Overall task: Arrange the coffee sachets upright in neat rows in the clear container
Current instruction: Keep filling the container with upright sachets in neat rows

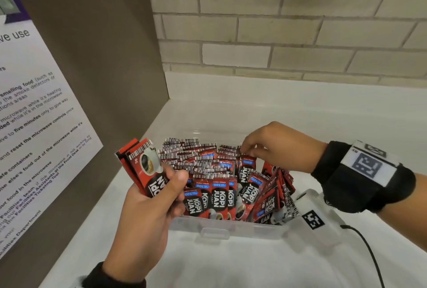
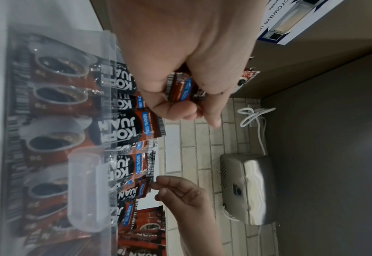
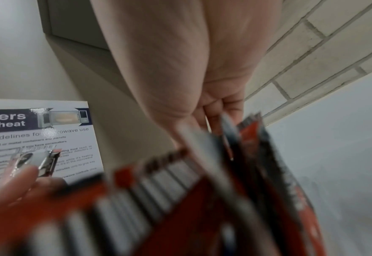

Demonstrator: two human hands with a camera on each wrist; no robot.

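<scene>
A clear container (image 1: 215, 226) on the white counter holds several rows of red and black coffee sachets (image 1: 215, 195), mostly upright; those at the right end lean. My left hand (image 1: 172, 180) grips a small bundle of sachets (image 1: 143, 162) just left of the container, above its rim. The left wrist view shows that bundle (image 2: 180, 88) held between thumb and fingers. My right hand (image 1: 248, 151) reaches over the back right rows, its curled fingertips pinching the top edge of a sachet (image 1: 248, 160). In the right wrist view the sachet tops (image 3: 202, 181) are a close blur under the palm.
A brown side panel with a microwave-use poster (image 1: 34, 125) stands close on the left. A brick wall (image 1: 277, 33) runs behind. White counter (image 1: 231, 264) lies in front of the container. A steel box with a white cable (image 2: 246, 187) shows in the left wrist view.
</scene>
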